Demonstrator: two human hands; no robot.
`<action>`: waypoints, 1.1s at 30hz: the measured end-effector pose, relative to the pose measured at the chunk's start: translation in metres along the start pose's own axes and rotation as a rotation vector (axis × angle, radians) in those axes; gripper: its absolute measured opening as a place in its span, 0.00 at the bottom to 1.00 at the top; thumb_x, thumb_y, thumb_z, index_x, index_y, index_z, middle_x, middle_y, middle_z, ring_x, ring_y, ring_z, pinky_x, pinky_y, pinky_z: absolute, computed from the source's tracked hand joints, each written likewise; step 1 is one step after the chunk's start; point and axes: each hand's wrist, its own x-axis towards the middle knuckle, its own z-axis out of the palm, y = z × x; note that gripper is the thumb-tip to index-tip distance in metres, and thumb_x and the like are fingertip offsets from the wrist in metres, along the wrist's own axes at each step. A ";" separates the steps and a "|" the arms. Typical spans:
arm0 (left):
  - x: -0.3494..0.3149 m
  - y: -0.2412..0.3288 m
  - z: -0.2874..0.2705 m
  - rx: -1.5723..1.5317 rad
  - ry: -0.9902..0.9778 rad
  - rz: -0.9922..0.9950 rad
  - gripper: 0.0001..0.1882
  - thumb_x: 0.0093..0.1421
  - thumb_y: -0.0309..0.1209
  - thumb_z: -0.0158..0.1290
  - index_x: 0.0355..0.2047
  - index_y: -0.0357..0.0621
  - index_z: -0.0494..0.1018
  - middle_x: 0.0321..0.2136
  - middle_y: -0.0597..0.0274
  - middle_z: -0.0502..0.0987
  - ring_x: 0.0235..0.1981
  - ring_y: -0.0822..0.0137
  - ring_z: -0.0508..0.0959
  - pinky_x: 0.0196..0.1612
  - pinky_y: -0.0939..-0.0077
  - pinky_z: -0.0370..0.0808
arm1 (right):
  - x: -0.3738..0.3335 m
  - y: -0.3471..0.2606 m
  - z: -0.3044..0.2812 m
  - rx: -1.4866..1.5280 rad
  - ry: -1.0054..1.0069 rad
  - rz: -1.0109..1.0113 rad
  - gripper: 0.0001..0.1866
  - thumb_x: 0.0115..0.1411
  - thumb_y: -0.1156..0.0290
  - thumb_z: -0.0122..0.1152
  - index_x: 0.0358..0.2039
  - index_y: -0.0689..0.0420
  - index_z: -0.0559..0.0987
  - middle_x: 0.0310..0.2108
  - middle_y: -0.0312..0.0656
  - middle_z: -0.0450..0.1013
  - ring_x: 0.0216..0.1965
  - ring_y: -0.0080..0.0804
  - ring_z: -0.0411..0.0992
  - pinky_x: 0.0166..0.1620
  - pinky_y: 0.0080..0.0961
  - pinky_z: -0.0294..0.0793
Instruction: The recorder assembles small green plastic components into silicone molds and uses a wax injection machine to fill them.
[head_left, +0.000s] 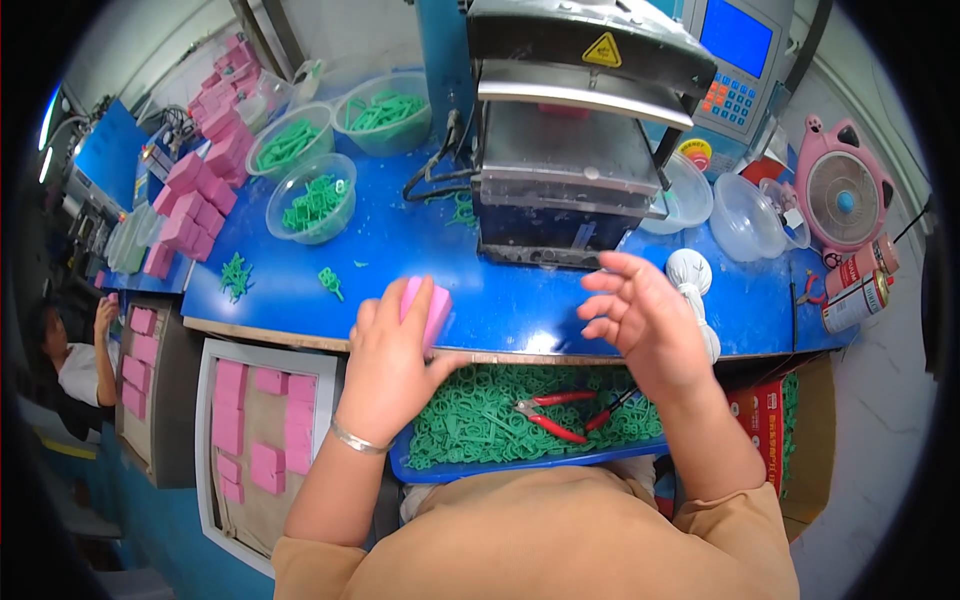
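Observation:
My left hand (385,345) is closed around a pink block (432,318) at the front edge of the blue table. My right hand (645,320) is raised above the same edge, farther right, with its fingers apart and nothing in them. Below and between my hands, a blue tray (530,462) full of small green plastic pieces (470,415) rests at my lap. Red-handled cutting pliers (552,412) lie on the pieces, beside a second tool with red and dark handles (612,408). On the table left of the block is one green piece (330,282).
A press machine (560,170) stands at the back, with a control panel (735,70) behind it. Clear bowls of green pieces (312,205) and stacked pink blocks (190,205) are left. A pink fan (843,200) and spray cans (855,300) stand right. Another person (80,365) sits far left.

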 end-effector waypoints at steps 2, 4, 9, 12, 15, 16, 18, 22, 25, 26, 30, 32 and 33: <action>0.000 -0.005 -0.006 -0.193 -0.140 0.052 0.42 0.38 0.36 0.66 0.54 0.40 0.62 0.50 0.44 0.62 0.47 0.46 0.68 0.49 0.60 0.68 | 0.015 -0.023 0.000 0.070 0.069 0.052 0.25 0.64 0.55 0.44 0.50 0.64 0.64 0.40 0.47 0.70 0.35 0.30 0.72 0.35 0.23 0.73; 0.004 -0.008 -0.010 -0.279 -0.181 0.048 0.44 0.35 0.35 0.68 0.53 0.38 0.61 0.49 0.44 0.62 0.48 0.45 0.68 0.49 0.62 0.69 | 0.032 -0.043 0.007 0.121 0.100 0.066 0.26 0.64 0.53 0.42 0.47 0.66 0.68 0.34 0.46 0.72 0.29 0.28 0.72 0.30 0.21 0.73; 0.009 -0.008 -0.002 -0.188 -0.176 0.069 0.43 0.32 0.35 0.69 0.49 0.38 0.62 0.44 0.48 0.64 0.47 0.48 0.66 0.49 0.60 0.66 | 0.055 -0.054 -0.008 0.030 -0.042 0.211 0.25 0.64 0.55 0.40 0.40 0.66 0.75 0.26 0.45 0.74 0.20 0.25 0.70 0.24 0.18 0.69; -0.003 -0.006 -0.001 -0.084 -0.068 0.090 0.42 0.32 0.35 0.69 0.48 0.40 0.62 0.43 0.51 0.65 0.47 0.49 0.65 0.49 0.61 0.65 | 0.029 -0.040 -0.006 -0.097 -0.140 0.147 0.24 0.64 0.56 0.39 0.39 0.65 0.75 0.25 0.44 0.75 0.20 0.25 0.71 0.25 0.18 0.70; -0.012 -0.018 -0.001 -0.191 -0.012 -0.051 0.41 0.33 0.34 0.68 0.48 0.38 0.62 0.44 0.51 0.67 0.47 0.50 0.67 0.50 0.62 0.65 | -0.016 -0.013 0.006 0.089 -0.123 0.164 0.25 0.62 0.62 0.44 0.54 0.67 0.63 0.44 0.56 0.70 0.26 0.35 0.75 0.26 0.22 0.74; -0.015 -0.023 0.002 -0.303 0.048 -0.170 0.42 0.34 0.33 0.68 0.49 0.37 0.61 0.45 0.51 0.67 0.48 0.52 0.67 0.52 0.62 0.65 | -0.025 -0.006 0.001 0.333 -0.278 0.271 0.32 0.61 0.66 0.46 0.62 0.61 0.49 0.49 0.60 0.66 0.28 0.38 0.75 0.23 0.20 0.72; -0.017 -0.030 0.000 -0.505 0.331 -0.200 0.46 0.35 0.33 0.69 0.53 0.36 0.58 0.47 0.47 0.66 0.49 0.53 0.67 0.52 0.63 0.65 | -0.034 0.000 -0.008 0.366 -0.452 0.410 0.36 0.60 0.69 0.47 0.64 0.53 0.41 0.49 0.63 0.65 0.26 0.38 0.75 0.20 0.17 0.70; -0.007 0.013 -0.031 -0.477 0.411 0.191 0.51 0.37 0.41 0.69 0.57 0.34 0.55 0.52 0.45 0.63 0.51 0.50 0.66 0.53 0.61 0.64 | -0.043 0.007 -0.006 0.279 -0.559 0.658 0.38 0.60 0.74 0.45 0.65 0.48 0.37 0.48 0.62 0.66 0.19 0.34 0.73 0.19 0.17 0.69; 0.002 0.036 -0.033 -0.442 0.091 0.368 0.51 0.36 0.38 0.69 0.57 0.32 0.54 0.50 0.44 0.63 0.50 0.47 0.66 0.52 0.61 0.65 | -0.045 0.017 -0.004 0.051 -0.567 0.730 0.37 0.60 0.75 0.44 0.65 0.47 0.40 0.45 0.57 0.69 0.18 0.30 0.72 0.20 0.19 0.69; 0.004 0.037 -0.030 -0.513 -0.029 0.340 0.50 0.36 0.36 0.68 0.57 0.32 0.54 0.49 0.44 0.64 0.49 0.47 0.67 0.52 0.62 0.67 | -0.044 0.017 -0.004 0.051 -0.579 0.735 0.37 0.60 0.75 0.44 0.65 0.47 0.40 0.45 0.57 0.69 0.18 0.30 0.72 0.20 0.19 0.69; 0.013 0.025 -0.018 -0.474 -0.062 0.316 0.50 0.34 0.32 0.69 0.57 0.35 0.55 0.47 0.46 0.64 0.49 0.48 0.68 0.51 0.64 0.67 | -0.045 0.015 -0.021 -0.016 -0.532 0.787 0.36 0.58 0.76 0.44 0.65 0.48 0.43 0.45 0.57 0.69 0.17 0.29 0.70 0.21 0.20 0.70; 0.019 0.016 -0.010 -0.378 0.000 0.307 0.48 0.36 0.31 0.67 0.57 0.32 0.54 0.47 0.45 0.64 0.46 0.49 0.69 0.48 0.66 0.70 | -0.049 0.016 -0.033 -0.009 -0.516 0.805 0.36 0.58 0.76 0.44 0.65 0.48 0.44 0.45 0.57 0.69 0.17 0.28 0.70 0.21 0.20 0.70; 0.021 0.005 -0.003 -0.375 0.034 0.237 0.47 0.37 0.30 0.66 0.56 0.31 0.54 0.47 0.45 0.64 0.47 0.48 0.68 0.50 0.66 0.68 | -0.054 0.017 -0.040 0.001 -0.505 0.794 0.37 0.58 0.77 0.44 0.65 0.48 0.43 0.45 0.57 0.69 0.18 0.28 0.70 0.21 0.20 0.69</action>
